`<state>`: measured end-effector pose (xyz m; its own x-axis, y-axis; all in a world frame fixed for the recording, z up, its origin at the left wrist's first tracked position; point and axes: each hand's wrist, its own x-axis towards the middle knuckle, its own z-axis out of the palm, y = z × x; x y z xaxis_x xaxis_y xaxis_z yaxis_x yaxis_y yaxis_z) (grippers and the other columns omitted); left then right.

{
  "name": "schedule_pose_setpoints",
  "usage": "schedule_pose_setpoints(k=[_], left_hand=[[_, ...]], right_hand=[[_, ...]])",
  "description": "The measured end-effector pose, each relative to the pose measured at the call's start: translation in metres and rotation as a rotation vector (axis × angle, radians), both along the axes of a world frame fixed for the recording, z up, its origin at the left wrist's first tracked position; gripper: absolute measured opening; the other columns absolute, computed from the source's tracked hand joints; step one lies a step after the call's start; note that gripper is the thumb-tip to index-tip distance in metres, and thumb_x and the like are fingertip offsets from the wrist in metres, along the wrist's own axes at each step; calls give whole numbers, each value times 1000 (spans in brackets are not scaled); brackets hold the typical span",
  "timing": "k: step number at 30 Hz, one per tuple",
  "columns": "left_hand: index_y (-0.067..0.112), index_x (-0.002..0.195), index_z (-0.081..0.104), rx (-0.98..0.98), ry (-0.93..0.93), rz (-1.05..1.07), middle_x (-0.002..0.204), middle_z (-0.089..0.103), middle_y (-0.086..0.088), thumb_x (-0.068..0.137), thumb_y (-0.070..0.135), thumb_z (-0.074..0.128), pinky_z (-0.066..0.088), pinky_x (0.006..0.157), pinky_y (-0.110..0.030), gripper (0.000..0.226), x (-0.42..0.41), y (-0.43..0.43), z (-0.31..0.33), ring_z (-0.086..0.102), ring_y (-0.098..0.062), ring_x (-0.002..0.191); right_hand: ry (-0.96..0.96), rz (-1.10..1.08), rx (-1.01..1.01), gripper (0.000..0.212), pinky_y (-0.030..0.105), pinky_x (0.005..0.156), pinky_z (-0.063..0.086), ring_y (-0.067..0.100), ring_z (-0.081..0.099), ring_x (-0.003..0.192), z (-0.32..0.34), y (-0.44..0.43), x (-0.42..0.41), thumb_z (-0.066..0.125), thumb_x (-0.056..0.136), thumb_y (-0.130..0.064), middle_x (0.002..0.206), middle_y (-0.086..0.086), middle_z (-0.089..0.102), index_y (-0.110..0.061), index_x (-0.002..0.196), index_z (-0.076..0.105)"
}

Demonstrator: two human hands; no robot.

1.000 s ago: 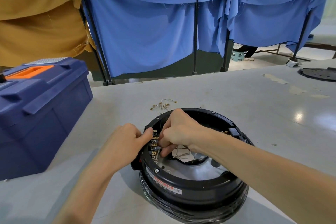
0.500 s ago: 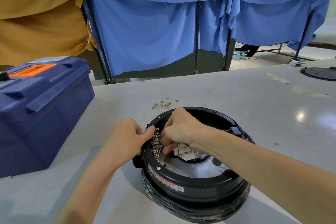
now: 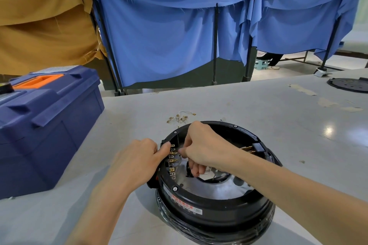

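Observation:
A round black appliance base [image 3: 215, 211] lies upside down on the grey table, its metal inside showing. A row of brass terminals [image 3: 172, 162] runs down its left inner wall. My left hand [image 3: 137, 162] grips the base's left rim, thumb pressed on the top of the terminal row. My right hand [image 3: 205, 148] reaches inside the ring with curled fingers and pinches something small at the terminals; what it pinches is hidden.
A blue toolbox [image 3: 45, 123] with an orange handle stands at the left. Loose wires with brass connectors [image 3: 180, 117] lie just behind the base. A black round plate [image 3: 350, 84] sits at the far right. Blue and tan cloths hang behind the table.
Both hands stay at the terminal row; my right hand's fingers have shifted slightly at the terminals. The view has tilted a little.

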<state>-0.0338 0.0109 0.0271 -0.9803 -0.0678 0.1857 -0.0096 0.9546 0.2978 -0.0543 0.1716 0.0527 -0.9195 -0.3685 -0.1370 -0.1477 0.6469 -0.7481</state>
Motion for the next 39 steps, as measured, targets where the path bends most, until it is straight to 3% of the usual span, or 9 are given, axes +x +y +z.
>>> schedule_pose_setpoints(k=[3,5,7,11,18,25,28,32,39], left_hand=[[36,54,42,-53,-50,-53,58,38,-5,100,43,36,34,56,-33,47,1,0,0,40,-29,62],[58,50,36,-68,-67,-65,57,34,-3,102,37,37,37,58,-35,56,1,3,1,43,-31,63],[63,48,33,-58,-66,-61,56,32,-2,102,34,37,44,60,-38,61,0,3,0,46,-33,64],[56,52,33,-48,-60,-70,58,33,-2,102,31,35,46,61,-40,56,-1,0,-4,47,-31,65],[26,63,20,-127,-97,-107,63,31,-3,103,27,34,42,60,-38,43,-6,-3,-8,35,-23,59],[22,66,19,-232,-104,-135,65,32,0,103,25,33,41,60,-37,40,-4,-1,-4,34,-22,61],[21,65,18,-233,-99,-153,64,33,-2,103,23,33,37,59,-35,41,-6,-1,-3,34,-21,59],[20,69,19,-252,-101,-166,66,32,-1,102,21,34,34,57,-33,37,-9,0,-4,36,-25,66],[21,64,19,-180,-80,-139,64,36,-1,102,23,35,48,67,-39,42,-8,0,-3,40,-28,66]], right_hand=[[-60,-27,10,17,16,36,39,13,47,27,-4,-1,4,49,96,-2,58,19,64,12,91,59],[-135,-92,-65,17,16,33,33,13,45,27,-6,-3,4,52,95,-1,55,17,60,10,85,58],[-205,-170,-146,20,15,31,28,12,43,26,-7,-5,4,54,94,0,49,14,57,7,75,57],[-314,-267,-232,24,13,29,22,12,38,24,-8,-11,3,53,92,4,47,13,55,6,68,54],[-402,-393,-370,17,13,32,23,11,37,27,-14,-19,1,48,91,6,54,12,53,3,76,55],[-438,-480,-473,16,9,32,20,9,30,20,-19,-22,2,45,86,7,35,4,46,1,78,56],[-442,-509,-496,16,9,31,21,9,30,20,-20,-26,2,44,85,8,35,5,46,4,82,59],[-442,-526,-494,27,10,31,23,10,33,21,-23,-30,2,46,85,6,50,11,50,11,105,62],[-465,-511,-500,28,9,31,22,10,30,18,-20,-30,1,41,84,8,53,13,50,10,105,60]])
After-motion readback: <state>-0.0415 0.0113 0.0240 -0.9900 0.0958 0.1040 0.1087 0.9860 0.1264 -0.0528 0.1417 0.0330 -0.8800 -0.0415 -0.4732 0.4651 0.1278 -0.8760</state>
